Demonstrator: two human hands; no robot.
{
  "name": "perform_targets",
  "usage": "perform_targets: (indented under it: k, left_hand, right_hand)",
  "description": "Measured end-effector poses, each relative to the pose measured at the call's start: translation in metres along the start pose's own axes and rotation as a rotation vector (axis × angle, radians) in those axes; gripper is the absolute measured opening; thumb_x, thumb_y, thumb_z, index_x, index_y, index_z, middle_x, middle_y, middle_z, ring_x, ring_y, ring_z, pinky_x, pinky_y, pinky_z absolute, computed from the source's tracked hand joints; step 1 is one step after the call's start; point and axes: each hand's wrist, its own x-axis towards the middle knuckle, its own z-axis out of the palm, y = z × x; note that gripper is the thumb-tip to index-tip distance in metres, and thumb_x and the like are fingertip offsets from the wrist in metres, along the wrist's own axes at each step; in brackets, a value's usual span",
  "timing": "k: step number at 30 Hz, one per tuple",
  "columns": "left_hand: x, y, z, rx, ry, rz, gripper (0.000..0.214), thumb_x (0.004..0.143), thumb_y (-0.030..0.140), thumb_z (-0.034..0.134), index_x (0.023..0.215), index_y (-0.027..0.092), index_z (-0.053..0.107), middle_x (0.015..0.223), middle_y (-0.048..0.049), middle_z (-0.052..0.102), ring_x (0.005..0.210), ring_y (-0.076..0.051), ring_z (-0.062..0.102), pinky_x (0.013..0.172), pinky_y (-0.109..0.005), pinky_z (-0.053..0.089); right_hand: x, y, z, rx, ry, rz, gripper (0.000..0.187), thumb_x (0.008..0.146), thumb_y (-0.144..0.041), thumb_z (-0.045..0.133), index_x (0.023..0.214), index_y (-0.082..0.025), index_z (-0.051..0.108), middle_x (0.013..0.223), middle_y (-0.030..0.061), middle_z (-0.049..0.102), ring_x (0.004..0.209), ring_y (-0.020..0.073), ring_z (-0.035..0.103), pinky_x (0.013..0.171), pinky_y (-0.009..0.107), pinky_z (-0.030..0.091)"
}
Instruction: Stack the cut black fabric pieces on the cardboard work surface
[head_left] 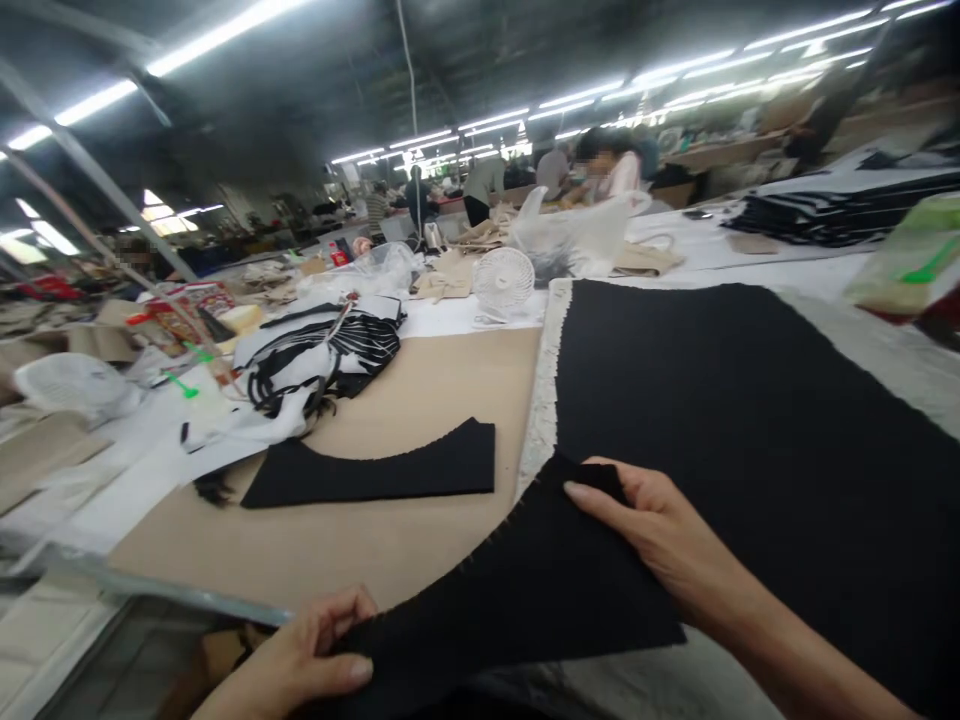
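Observation:
A curved black fabric piece (pixel 487 600) is stretched between my two hands, close to the front of the table. My left hand (pixel 307 650) pinches its left end between thumb and fingers. Its upper right corner is gripped by my right hand (pixel 645 510), thumb on top. A second black cut piece (pixel 390 475) with a similar curved edge lies flat on brown paper (pixel 450 380). To the right, a large black fabric panel (pixel 720 400) rests on a pale, worn board (pixel 547 370), partly behind my right hand and forearm.
Black-and-white striped fabric (pixel 352 350) is heaped at the left. Beyond the paper stand a small white fan (pixel 502 282) and a clear plastic bag (pixel 574 235). More striped pieces (pixel 832 210) are stacked at the far right. Several people work in the background.

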Motion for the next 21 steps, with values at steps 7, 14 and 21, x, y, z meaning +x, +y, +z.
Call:
perform_targets:
  k: [7,14,21]
  left_hand:
    - [-0.01,0.033,-0.053,0.141,0.102,-0.053,0.035,0.062,0.036,0.08,0.081,0.017,0.058,0.075,0.0001,0.064,0.065,-0.012,0.055,0.06,-0.021,0.037]
    - [-0.005,0.057,-0.118,0.381,0.063,-0.112,0.031,0.066,0.035,0.076,0.085,0.018,0.058,0.079,0.0029,0.063,0.073,-0.013,0.056,0.065,-0.021,0.04]
    - [0.027,0.054,-0.167,0.728,0.24,-0.09,0.031,0.059,0.037,0.07,0.078,0.017,0.056,0.075,0.0012,0.063,0.073,-0.017,0.057,0.067,-0.027,0.042]
  right_hand:
    - [0.039,0.023,-0.018,-0.093,0.054,0.048,0.033,0.067,-0.045,0.077,0.076,-0.017,0.061,0.066,0.0002,0.064,0.056,0.0132,0.058,0.054,0.025,0.047]
    - [0.069,0.045,-0.005,-0.263,0.032,0.007,0.038,0.068,-0.053,0.07,0.079,-0.017,0.064,0.073,0.0032,0.068,0.064,0.0182,0.061,0.06,0.029,0.048]
    - [0.098,0.059,-0.005,-0.757,0.185,-0.102,0.033,0.078,-0.049,0.053,0.088,-0.021,0.067,0.082,0.0045,0.072,0.079,0.0246,0.066,0.069,0.033,0.047]
